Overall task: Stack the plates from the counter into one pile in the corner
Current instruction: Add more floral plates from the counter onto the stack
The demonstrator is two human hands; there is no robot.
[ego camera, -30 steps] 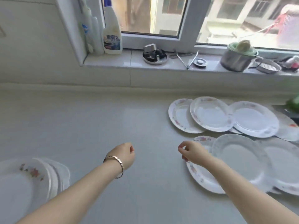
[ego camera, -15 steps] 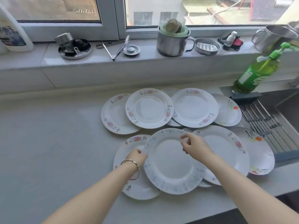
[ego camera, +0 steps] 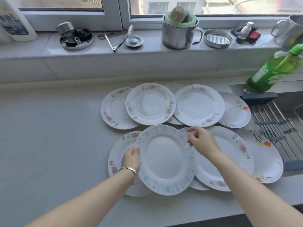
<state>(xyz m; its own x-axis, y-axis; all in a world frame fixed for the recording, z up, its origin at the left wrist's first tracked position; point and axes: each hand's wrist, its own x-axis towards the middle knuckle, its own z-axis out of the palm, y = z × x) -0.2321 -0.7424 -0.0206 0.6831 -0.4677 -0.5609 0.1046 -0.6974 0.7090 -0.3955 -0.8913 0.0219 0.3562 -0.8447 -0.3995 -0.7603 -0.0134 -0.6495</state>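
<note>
Left hand and right hand are being closed on opposite rims of the blue-patterned plate, near the counter's front edge, overlapped onto floral plates; green bottle label is unreadable.

pale grey counter has a bunch of overlapping floral plates spread out, green soap bottle at the sink edge

White plate, pale-blue floral rim
</note>
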